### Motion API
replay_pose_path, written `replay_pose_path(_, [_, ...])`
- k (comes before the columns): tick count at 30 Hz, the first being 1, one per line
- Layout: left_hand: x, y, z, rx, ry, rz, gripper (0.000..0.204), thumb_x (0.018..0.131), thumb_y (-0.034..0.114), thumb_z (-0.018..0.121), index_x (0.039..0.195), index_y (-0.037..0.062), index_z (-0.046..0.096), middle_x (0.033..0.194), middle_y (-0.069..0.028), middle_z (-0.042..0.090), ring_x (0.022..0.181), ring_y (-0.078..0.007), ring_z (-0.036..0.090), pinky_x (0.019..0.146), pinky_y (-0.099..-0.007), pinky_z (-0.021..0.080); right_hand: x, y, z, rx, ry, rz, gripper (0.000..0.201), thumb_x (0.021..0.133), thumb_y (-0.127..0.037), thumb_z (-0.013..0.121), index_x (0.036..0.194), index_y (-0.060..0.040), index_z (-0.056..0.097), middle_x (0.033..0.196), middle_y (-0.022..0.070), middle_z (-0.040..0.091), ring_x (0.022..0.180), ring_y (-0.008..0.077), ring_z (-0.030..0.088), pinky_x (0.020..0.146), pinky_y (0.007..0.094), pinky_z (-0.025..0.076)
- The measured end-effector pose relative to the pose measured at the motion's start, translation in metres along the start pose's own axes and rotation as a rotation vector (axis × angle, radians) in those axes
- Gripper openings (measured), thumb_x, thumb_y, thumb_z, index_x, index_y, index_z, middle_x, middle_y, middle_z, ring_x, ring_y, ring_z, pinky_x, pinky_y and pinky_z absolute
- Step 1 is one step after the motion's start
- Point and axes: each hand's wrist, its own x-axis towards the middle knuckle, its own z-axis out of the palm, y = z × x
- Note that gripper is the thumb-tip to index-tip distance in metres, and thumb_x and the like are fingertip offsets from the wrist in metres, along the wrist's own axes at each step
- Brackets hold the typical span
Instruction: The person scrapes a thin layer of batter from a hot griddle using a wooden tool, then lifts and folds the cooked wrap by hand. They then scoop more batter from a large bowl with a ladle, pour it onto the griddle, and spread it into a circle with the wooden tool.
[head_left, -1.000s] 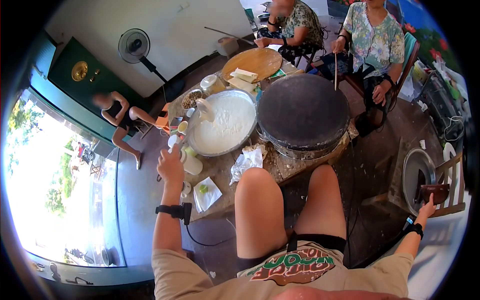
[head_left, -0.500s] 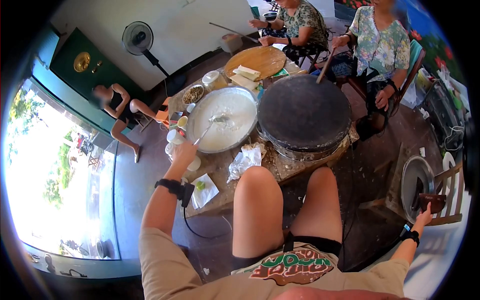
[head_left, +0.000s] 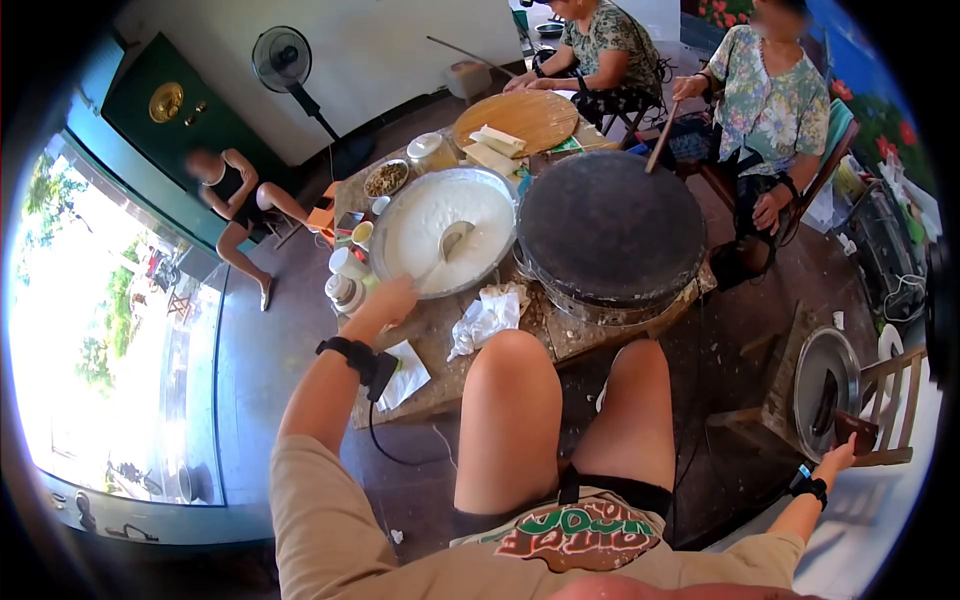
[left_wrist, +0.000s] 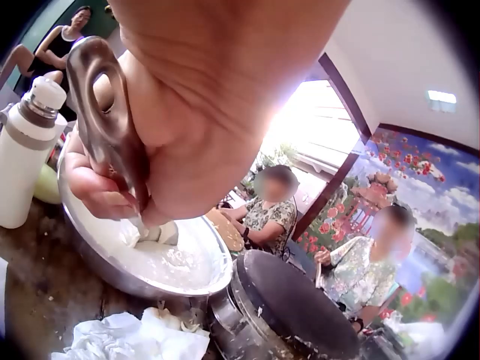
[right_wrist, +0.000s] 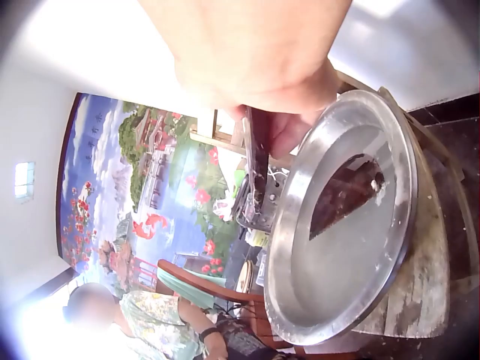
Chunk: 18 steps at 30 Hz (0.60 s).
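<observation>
My left hand (head_left: 393,303) grips the metal handle of a ladle (left_wrist: 109,112). Its bowl dips into white batter (head_left: 420,215) in a wide metal basin (left_wrist: 112,271). Out to the far right, my right hand (head_left: 840,455) holds a dark reddish-brown flat piece (right_wrist: 257,154) by its edge, upright beside a metal pan (right_wrist: 405,225) of cloudy water. Another dark brown half-round piece (right_wrist: 345,196) shows in that water. A round black griddle (head_left: 612,228) stands right of the batter basin, with neither hand on it.
A seated person holds a stick (head_left: 662,140) at the griddle's far edge; another sits behind a round wooden board (head_left: 550,118). Crumpled white paper (head_left: 487,320), bottles (head_left: 345,291) and a bowl of filling (head_left: 386,180) crowd the table. The pan rests beside a wooden chair (head_left: 905,400).
My left hand has moved right and lower with the ladle, which went from above the batter into it. My right hand has lowered slightly with the brown piece, close to the pan.
</observation>
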Motion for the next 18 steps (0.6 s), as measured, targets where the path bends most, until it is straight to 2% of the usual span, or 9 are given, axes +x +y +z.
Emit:
replay_pose_path(1, [-0.01, 0.026, -0.011, -0.249, -0.066, -0.29, 0.021, 0.085, 0.019, 0.05, 0.088, -0.0021, 0.052, 0.054, -0.0103, 0.05, 0.036, -0.0205, 0.046, 0.032, -0.0325, 0.036, 0.002, 0.0, -0.001, 0.011, 0.008, 0.006, 0.052, 0.075, -0.024, 0.073, 0.112, 0.0026, 0.048, 0.11, 0.016, 0.055, 0.09, 0.0292, 0.058, 0.067, 0.035, 0.052])
replay_pose_path(4, [-0.009, 0.01, -0.012, -0.502, -0.194, -0.318, 0.021, 0.089, 0.021, 0.046, 0.092, 0.0011, 0.05, 0.057, -0.0081, 0.051, 0.036, -0.0178, 0.046, 0.031, -0.0312, 0.035, 0.009, -0.005, -0.003, 0.042, 0.0, 0.0, 0.053, 0.077, -0.027, 0.071, 0.117, -0.0009, 0.049, 0.113, 0.0148, 0.055, 0.092, 0.0288, 0.058, 0.067, 0.0357, 0.051])
replay_pose_path(7, [-0.008, -0.019, 0.013, -0.775, -0.159, -0.398, 0.019, 0.09, 0.022, 0.045, 0.095, 0.0041, 0.05, 0.06, -0.0072, 0.053, 0.037, -0.0147, 0.045, 0.03, -0.0293, 0.035, -0.006, -0.017, 0.002, 0.04, -0.071, -0.034, 0.056, 0.078, -0.033, 0.069, 0.123, -0.0059, 0.049, 0.118, 0.0121, 0.053, 0.098, 0.0289, 0.055, 0.072, 0.0388, 0.049])
replay_pose_path(10, [-0.038, 0.032, -0.001, -1.18, -0.074, -0.598, 0.021, 0.084, 0.025, 0.052, 0.08, 0.0049, 0.049, 0.054, -0.0044, 0.047, 0.037, -0.0143, 0.043, 0.031, -0.0282, 0.032, -0.031, -0.048, 0.018, 0.022, -0.156, -0.052, 0.06, 0.078, -0.041, 0.067, 0.126, -0.0096, 0.049, 0.127, 0.0079, 0.048, 0.109, 0.0288, 0.048, 0.081, 0.0439, 0.043])
replay_pose_path(12, [-0.039, 0.034, 0.0, -1.259, -0.18, -0.639, 0.019, 0.088, 0.027, 0.051, 0.089, 0.0086, 0.05, 0.056, -0.0016, 0.047, 0.038, -0.0087, 0.041, 0.031, -0.0235, 0.031, -0.033, -0.062, 0.042, 0.003, -0.228, -0.069, 0.061, 0.077, -0.04, 0.067, 0.128, -0.0111, 0.047, 0.126, 0.0079, 0.048, 0.11, 0.0285, 0.047, 0.082, 0.0446, 0.043])
replay_pose_path(13, [-0.039, 0.033, 0.001, -1.298, -0.226, -0.661, 0.018, 0.09, 0.028, 0.05, 0.094, 0.0104, 0.05, 0.056, -0.0002, 0.047, 0.038, -0.0058, 0.039, 0.032, -0.0211, 0.03, -0.079, -0.092, 0.058, -0.001, -0.312, -0.069, 0.065, 0.077, -0.038, 0.068, 0.129, -0.0073, 0.045, 0.127, 0.009, 0.047, 0.111, 0.0267, 0.046, 0.087, 0.041, 0.041])
replay_pose_path(15, [-0.043, 0.029, 0.007, -1.342, -0.226, -0.564, 0.015, 0.089, 0.025, 0.054, 0.089, 0.012, 0.048, 0.056, 0.002, 0.045, 0.039, -0.0046, 0.038, 0.033, -0.0198, 0.029, -0.105, -0.111, 0.089, -0.079, -0.762, -0.334, 0.057, 0.083, -0.022, 0.064, 0.129, 0.0017, 0.042, 0.125, 0.0104, 0.049, 0.112, 0.0197, 0.048, 0.095, 0.0302, 0.036])
replay_pose_path(17, [-0.048, 0.025, 0.018, -1.384, -0.218, -0.405, 0.017, 0.088, 0.023, 0.056, 0.083, 0.0107, 0.045, 0.057, 0.0006, 0.045, 0.04, -0.0056, 0.041, 0.034, -0.0216, 0.034, -0.2, -0.147, 0.122, -0.045, -1.122, -0.324, 0.047, 0.086, -0.011, 0.057, 0.129, -0.0007, 0.043, 0.123, 0.0084, 0.051, 0.11, 0.0177, 0.049, 0.095, 0.0286, 0.036])
replay_pose_path(18, [-0.049, 0.026, 0.017, -1.435, -0.218, -0.495, 0.013, 0.089, 0.019, 0.055, 0.085, 0.0113, 0.045, 0.058, 0.0017, 0.045, 0.041, -0.0054, 0.041, 0.035, -0.0211, 0.034, -0.253, -0.164, 0.135, -0.092, -1.242, -0.302, 0.047, 0.085, -0.009, 0.056, 0.129, -0.0009, 0.043, 0.122, 0.0084, 0.052, 0.11, 0.017, 0.049, 0.095, 0.0282, 0.036])
